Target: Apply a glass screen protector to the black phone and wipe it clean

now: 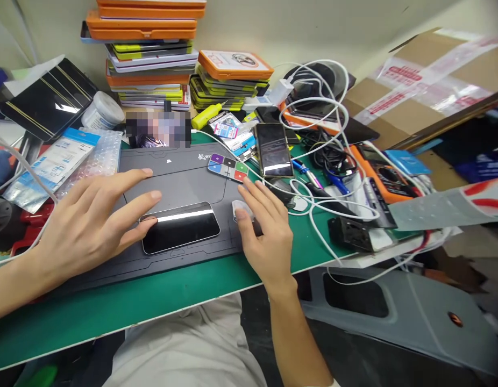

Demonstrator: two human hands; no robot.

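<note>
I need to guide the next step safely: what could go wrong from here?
The phone on the grey mat could slide if the left hand, at the phone's left end, bumps it. The small pale piece by the right hand might get knocked away. Loose white cables near that hand could snag it.

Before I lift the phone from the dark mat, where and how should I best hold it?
Probably grip the phone by its long edges near the left end, coming from the left: it lies flat, dark screen up, and the left hand is at that end.
</note>
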